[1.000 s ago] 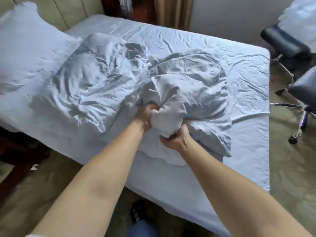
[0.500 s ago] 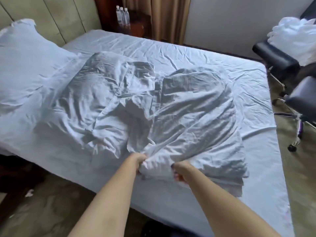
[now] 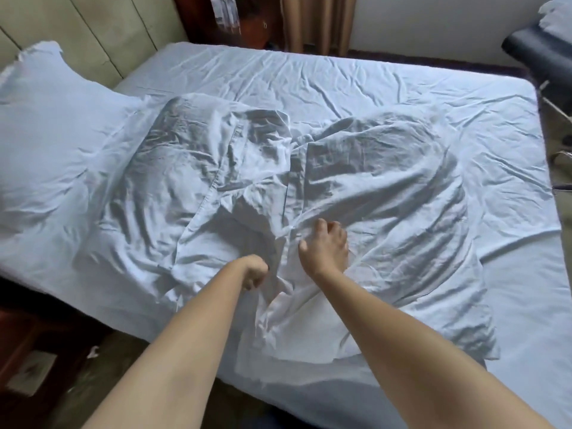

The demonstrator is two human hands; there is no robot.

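Note:
A crumpled white bed cover [image 3: 387, 193] lies spread over the middle of the bed [image 3: 356, 78], which has a pale fitted sheet. A second rumpled part of the cover [image 3: 185, 181], with a hemmed edge, overlaps it on the left. My left hand [image 3: 255, 270] is a fist that grips the cloth near the bed's near edge. My right hand [image 3: 325, 246] is a little farther in, fingers bent over a fold of the cover and thumb out to the left, gathering the cloth.
A white pillow [image 3: 46, 119] leans against the padded headboard [image 3: 93, 29] at the left. Water bottles [image 3: 226, 10] stand on a dark nightstand behind the bed. A black chair [image 3: 532, 48] is at the right edge. Bare floor [image 3: 77, 382] lies below the bed.
The bunched cover was pulled toward me and dropped flat on the bed. My left hand still grips it at the near edge; my right hand has let go and reached farther in to a fold.

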